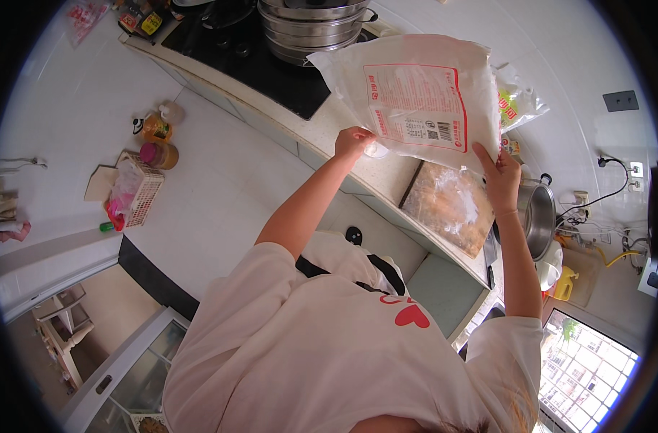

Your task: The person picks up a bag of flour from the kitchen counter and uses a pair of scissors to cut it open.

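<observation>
A large white plastic bag (415, 105) with red print and a printed code is held up over the counter. My left hand (353, 144) pinches its lower left corner, while my right hand (502, 178) grips the lower right edge with the thumb on the near face. Below the bag lies a wooden board (442, 208) dusted with white powder. Partly hidden under the bag, next to my left hand, is a small pale round dish (376, 151). Whatever the bag contains cannot be seen.
A stacked steel steamer (315, 30) stands on the black cooktop (242, 54). Right of the board are a cleaver (490, 260), a steel pot (539, 219) and a white jug (549, 265). Behind the bag leans another plastic bag (518, 97). Bottles (155, 127) and a basket (145, 192) stand on the floor.
</observation>
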`<state>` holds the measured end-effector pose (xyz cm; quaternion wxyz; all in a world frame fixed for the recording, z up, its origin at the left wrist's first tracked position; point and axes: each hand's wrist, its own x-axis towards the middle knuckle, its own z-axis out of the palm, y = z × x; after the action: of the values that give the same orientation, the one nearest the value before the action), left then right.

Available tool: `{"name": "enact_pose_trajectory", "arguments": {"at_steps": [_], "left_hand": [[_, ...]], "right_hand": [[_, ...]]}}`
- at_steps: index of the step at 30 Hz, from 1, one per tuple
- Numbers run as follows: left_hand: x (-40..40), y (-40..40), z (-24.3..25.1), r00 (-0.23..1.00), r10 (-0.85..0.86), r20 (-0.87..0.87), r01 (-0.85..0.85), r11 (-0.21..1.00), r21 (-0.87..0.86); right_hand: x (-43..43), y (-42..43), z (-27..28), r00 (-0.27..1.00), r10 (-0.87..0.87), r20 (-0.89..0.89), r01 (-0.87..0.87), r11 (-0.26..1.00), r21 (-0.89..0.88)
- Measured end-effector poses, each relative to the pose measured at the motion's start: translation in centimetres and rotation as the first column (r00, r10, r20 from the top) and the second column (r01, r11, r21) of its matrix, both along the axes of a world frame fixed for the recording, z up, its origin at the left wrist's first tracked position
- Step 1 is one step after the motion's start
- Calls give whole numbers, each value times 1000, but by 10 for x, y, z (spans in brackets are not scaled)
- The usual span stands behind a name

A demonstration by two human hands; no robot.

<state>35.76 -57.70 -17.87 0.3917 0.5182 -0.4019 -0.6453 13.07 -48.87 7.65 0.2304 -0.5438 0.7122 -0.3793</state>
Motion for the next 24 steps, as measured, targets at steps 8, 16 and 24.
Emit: {"name": "enact_pose_trajectory", "arguments": {"at_steps": [8, 16, 24], "left_hand": [[4, 4, 12, 999, -33, -34, 33, 999, 17], [2, 0, 0, 996, 26, 87, -25, 1000, -16], [-4, 6, 2, 982, 44, 186, -41, 999, -24]], "right_hand": [[-12, 0, -4, 999, -45, 13, 45, 998, -31], [-15, -3, -6, 998, -48, 50, 50, 998, -46], [1, -6, 5, 992, 22, -126, -45, 982, -184]]}}
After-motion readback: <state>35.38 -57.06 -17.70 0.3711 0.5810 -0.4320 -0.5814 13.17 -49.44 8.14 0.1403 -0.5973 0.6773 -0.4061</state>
